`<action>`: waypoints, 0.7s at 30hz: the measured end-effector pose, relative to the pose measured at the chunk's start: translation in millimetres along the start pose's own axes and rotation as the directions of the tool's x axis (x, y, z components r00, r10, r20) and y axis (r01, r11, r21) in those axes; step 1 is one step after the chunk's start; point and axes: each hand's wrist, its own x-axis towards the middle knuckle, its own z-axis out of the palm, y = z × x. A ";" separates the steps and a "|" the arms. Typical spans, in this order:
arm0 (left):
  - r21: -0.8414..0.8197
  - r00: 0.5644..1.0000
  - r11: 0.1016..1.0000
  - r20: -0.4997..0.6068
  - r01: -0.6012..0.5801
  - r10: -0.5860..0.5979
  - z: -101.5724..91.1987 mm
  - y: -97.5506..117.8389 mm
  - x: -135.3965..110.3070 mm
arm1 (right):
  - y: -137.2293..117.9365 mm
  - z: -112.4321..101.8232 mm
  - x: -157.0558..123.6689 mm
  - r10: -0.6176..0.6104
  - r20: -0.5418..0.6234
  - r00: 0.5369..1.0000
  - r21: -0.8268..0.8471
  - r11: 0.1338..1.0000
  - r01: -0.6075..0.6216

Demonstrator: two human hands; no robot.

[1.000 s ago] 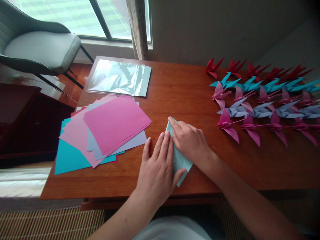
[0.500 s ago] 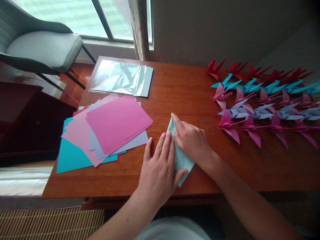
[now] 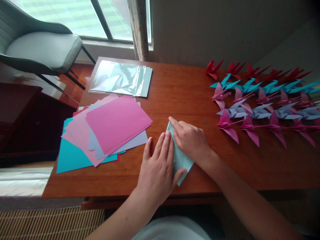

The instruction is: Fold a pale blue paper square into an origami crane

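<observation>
Both hands flat on a folded pale-blue paper point(image 3: 184, 160), centre of frame.
The left hand point(image 3: 157, 170) lies open with its fingers spread. The right hand point(image 3: 191, 140) presses flat, fingers together, near the paper's upper tip. Uneven pressure could let the layers slide on the smooth table point(image 3: 190, 90) and set a crooked crease.

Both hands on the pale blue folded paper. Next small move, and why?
Probably slide the right hand along the fold toward the near corner to crease it: the pale blue paper lies flat on the table, pinned by the left hand.
</observation>
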 end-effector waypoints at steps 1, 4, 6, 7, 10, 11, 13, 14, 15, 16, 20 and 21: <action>0.004 1.000 1.000 0.004 -0.001 0.001 -0.3 0.0 0.1 | 0.3 0.7 -0.8 -0.008 -0.001 1.000 0.003 1.000 0.008; 0.015 1.000 1.000 0.013 0.001 -0.001 -1.3 0.2 0.4 | 1.1 2.5 -3.4 -0.038 -0.010 0.999 0.008 0.999 0.038; 0.022 1.000 1.000 0.016 0.000 0.000 -1.9 0.3 0.5 | 1.6 3.5 -4.9 -0.055 -0.014 0.998 0.008 0.998 0.055; 0.024 1.000 1.000 0.016 -0.001 0.001 -2.2 0.4 0.5 | 1.8 3.9 -5.5 -0.061 -0.015 0.998 0.007 0.998 0.061; 0.028 1.000 1.000 0.012 -0.003 0.003 -2.6 0.5 0.3 | 1.5 4.7 -6.2 -0.064 -0.020 0.998 0.007 0.998 0.064; 0.029 1.000 1.000 0.013 -0.003 0.002 -2.8 0.6 0.2 | 1.0 4.9 -6.1 -0.061 -0.022 0.998 0.007 0.998 0.061; 0.030 1.000 1.000 0.019 -0.001 0.000 -3.1 0.7 0.2 | -0.4 4.9 -5.2 -0.049 -0.030 0.998 0.001 0.999 0.049; 0.030 1.000 1.000 0.023 -0.001 0.000 -3.4 0.9 0.2 | -1.2 4.8 -4.5 -0.040 -0.034 0.999 -0.004 0.999 0.040; 0.032 1.000 1.000 0.027 -0.001 0.000 -3.7 1.0 0.4 | -2.1 4.7 -3.7 -0.030 -0.037 0.999 -0.011 0.999 0.030; 0.034 1.000 0.999 0.028 0.000 -0.001 -4.0 1.3 0.5 | -2.9 4.4 -2.8 -0.020 -0.037 0.999 -0.019 1.000 0.020; 0.054 1.000 0.998 0.027 0.008 -0.009 -5.2 3.1 0.7 | -4.7 3.7 0.2 -0.005 -0.019 1.000 -0.045 0.999 0.004; 0.060 1.000 0.998 0.024 0.008 -0.009 -5.5 3.7 0.3 | -4.8 3.7 0.5 -0.006 -0.016 1.000 -0.048 0.999 0.005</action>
